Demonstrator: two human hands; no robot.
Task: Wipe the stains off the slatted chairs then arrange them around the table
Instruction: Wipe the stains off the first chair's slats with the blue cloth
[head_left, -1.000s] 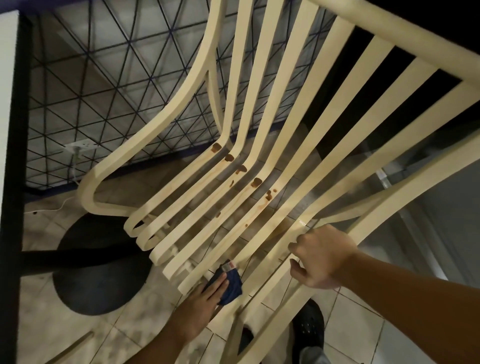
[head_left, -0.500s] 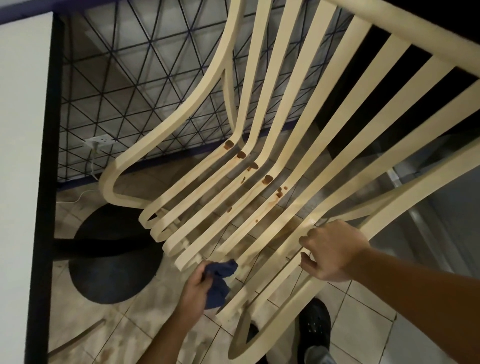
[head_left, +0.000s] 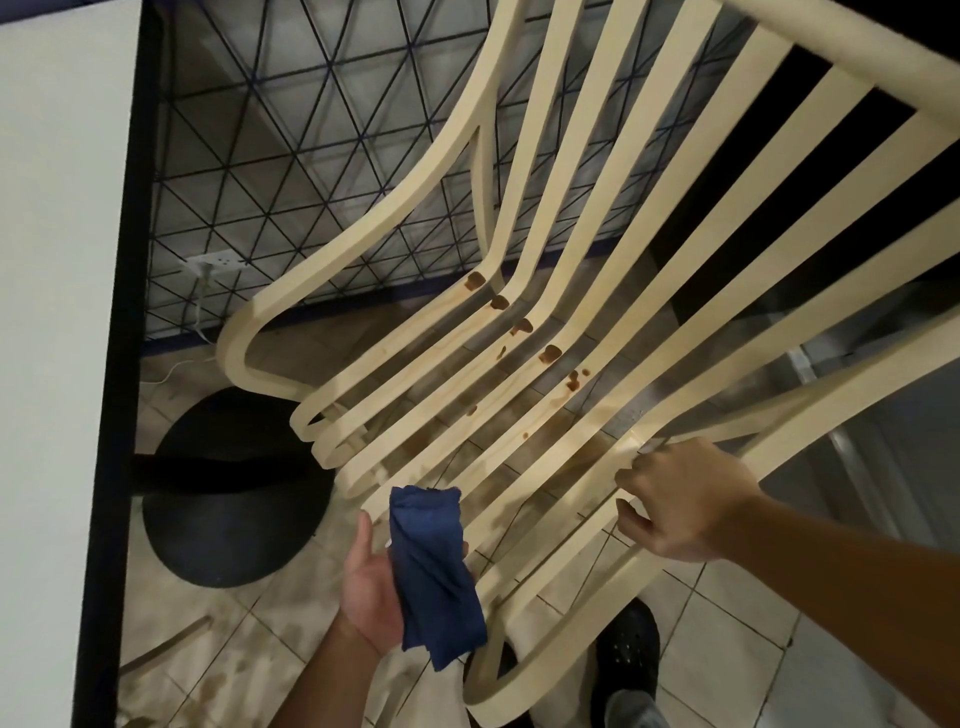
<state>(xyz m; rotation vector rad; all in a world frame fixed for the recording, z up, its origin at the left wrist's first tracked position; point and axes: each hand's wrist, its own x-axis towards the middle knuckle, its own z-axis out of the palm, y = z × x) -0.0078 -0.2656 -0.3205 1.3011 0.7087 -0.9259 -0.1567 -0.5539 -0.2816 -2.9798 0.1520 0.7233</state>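
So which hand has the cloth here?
The left hand: the blue cloth lies across its upturned palm. The right hand has no cloth; its fingers curl round a slat of the chair.
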